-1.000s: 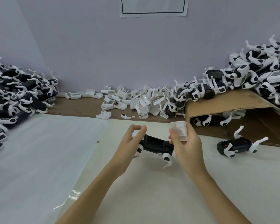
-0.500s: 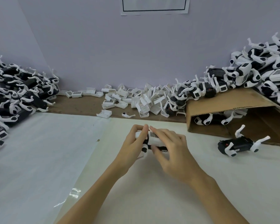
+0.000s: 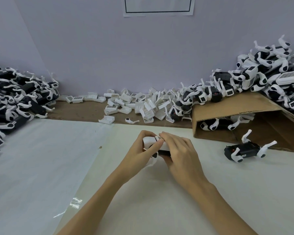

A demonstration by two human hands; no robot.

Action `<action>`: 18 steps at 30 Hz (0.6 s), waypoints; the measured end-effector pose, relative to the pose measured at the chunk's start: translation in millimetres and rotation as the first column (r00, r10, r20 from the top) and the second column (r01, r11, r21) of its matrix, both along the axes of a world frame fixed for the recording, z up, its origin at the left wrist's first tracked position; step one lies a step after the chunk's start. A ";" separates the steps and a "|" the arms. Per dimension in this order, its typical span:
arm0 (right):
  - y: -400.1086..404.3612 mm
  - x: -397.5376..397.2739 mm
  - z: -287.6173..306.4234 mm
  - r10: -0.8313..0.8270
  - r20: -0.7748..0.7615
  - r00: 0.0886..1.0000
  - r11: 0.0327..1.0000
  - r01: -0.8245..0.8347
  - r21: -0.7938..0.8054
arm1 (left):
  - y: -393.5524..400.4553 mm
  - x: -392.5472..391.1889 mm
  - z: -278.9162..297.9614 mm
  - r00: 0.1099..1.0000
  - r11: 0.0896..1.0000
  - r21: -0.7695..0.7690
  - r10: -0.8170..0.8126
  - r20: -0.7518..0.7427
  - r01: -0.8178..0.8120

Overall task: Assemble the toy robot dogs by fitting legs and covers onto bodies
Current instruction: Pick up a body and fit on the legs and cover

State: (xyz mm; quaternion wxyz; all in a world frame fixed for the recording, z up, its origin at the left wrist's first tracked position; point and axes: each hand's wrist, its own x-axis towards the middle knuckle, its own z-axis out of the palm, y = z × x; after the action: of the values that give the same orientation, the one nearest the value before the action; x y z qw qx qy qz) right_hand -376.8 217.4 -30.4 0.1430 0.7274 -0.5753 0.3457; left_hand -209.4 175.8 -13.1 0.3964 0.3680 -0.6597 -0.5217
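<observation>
A black toy dog body (image 3: 163, 152) with white legs lies on the table in front of me, and a white cover (image 3: 149, 141) sits on top of it. My left hand (image 3: 139, 150) grips the body's left end, thumb on the cover. Over the cover lies my right hand (image 3: 180, 152), fingers curled round it and the body; most of the toy is hidden under both hands. Another black body with white legs (image 3: 244, 149) lies apart to the right.
Loose white covers (image 3: 143, 104) are heaped along the back wall. Piles of toy dogs stand at the left (image 3: 15, 102) and on a cardboard sheet (image 3: 231, 107) at the right. A single white leg (image 3: 131, 120) lies near the covers.
My right hand brought the white cover from above the body's right end down onto the body and now lies over it. The left hand kept its hold.
</observation>
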 end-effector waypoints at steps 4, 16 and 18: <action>-0.1 2.8 -4.7 -0.013 0.029 1.000 1.000 0.012 0.019 | -2.8 1.4 -1.3 1.000 1.000 0.013 -0.001 -0.001 0.001; -1.1 5.1 -3.4 -0.025 -0.083 0.996 0.997 0.031 0.069 | -7.4 3.2 -5.5 0.998 0.995 0.101 -0.011 -0.063 0.017; -2.0 3.6 -1.2 -0.039 -0.058 0.998 0.997 0.042 0.059 | -8.1 2.0 -7.9 0.997 0.994 0.103 -0.029 -0.076 0.036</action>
State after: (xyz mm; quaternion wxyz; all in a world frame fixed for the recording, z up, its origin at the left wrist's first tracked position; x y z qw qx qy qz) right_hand -373.2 215.4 -31.6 0.1443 0.7292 -0.5958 0.3041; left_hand -207.4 167.7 -21.0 0.3921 0.3579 -0.6223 -0.5753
